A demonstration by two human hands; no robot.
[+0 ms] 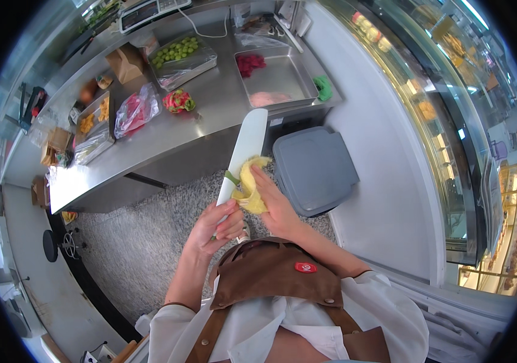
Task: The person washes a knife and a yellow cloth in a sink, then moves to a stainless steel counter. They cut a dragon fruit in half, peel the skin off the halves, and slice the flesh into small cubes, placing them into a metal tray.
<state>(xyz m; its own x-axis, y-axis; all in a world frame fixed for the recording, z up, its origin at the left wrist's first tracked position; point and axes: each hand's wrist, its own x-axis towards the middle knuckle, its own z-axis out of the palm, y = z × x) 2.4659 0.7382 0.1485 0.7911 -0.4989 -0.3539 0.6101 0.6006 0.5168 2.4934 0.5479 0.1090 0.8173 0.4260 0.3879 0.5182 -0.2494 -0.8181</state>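
My left hand (217, 225) grips the handle of a knife with a broad pale blade (250, 136) and a green collar. The blade points up and away from me, above the floor in front of the steel counter. A fuzzy yellow cloth (253, 190) is in my right hand (279, 208), lying against the blade near the collar. The fingers of my right hand are stretched flat over the cloth. At its lower end, the cloth reaches the fingers of my left hand.
On the steel counter (213, 120) are a dragon fruit (179, 100), a tray of green grapes (181, 68), a tray with red fruit pieces (285, 77) and a green cloth (323, 88). A lidded grey bin (315, 170) stands right of the knife. A glass display case (426, 113) runs along the right.
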